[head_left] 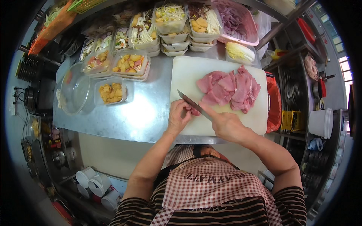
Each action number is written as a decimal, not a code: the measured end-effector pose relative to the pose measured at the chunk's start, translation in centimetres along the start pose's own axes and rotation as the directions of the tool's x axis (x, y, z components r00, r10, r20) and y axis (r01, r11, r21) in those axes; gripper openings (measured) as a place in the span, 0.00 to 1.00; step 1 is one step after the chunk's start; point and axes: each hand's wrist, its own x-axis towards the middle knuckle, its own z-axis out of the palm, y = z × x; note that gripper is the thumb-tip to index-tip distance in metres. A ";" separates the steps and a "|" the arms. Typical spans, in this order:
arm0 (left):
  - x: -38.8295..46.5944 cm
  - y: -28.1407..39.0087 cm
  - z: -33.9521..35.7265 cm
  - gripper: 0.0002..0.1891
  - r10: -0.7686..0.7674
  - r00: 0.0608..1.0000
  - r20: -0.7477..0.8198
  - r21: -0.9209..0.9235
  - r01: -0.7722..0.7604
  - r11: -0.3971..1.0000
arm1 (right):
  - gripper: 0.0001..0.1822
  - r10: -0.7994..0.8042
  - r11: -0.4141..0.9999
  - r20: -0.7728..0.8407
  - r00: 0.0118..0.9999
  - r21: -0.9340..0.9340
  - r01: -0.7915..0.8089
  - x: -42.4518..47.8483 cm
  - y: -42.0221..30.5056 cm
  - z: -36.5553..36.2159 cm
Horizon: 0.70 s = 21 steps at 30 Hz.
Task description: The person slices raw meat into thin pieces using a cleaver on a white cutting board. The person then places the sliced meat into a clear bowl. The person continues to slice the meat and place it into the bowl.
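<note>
My right hand (pixel 227 124) grips a knife (pixel 195 105), its blade slanting up and left over the near-left part of a white cutting board (pixel 183 70). A small piece of raw meat (pixel 195 112) lies partly under the blade. My left hand (pixel 179 115) holds the left end of that piece with curled fingers, close to the blade. Slices of pink raw meat (pixel 219 87) are piled in two overlapping heaps on the right half of the board. The knife's handle is hidden in my right hand.
Stacked plastic containers of vegetables (pixel 171 18) line the metal table's back. At left are an empty round clear container (pixel 75 89) and a tub of yellow-brown chunks (pixel 111 92). A pink basket of sliced onions (pixel 237 22) and cabbage (pixel 240 52) stand behind the board; a red bag (pixel 273 104) hangs at right.
</note>
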 end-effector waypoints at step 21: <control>0.5 0.1 0.5 0.14 -0.003 1.000 -0.022 -0.001 0.003 1.000 | 0.46 0.091 0.994 0.018 0.996 0.062 -0.092 -1.1 0.8 1.9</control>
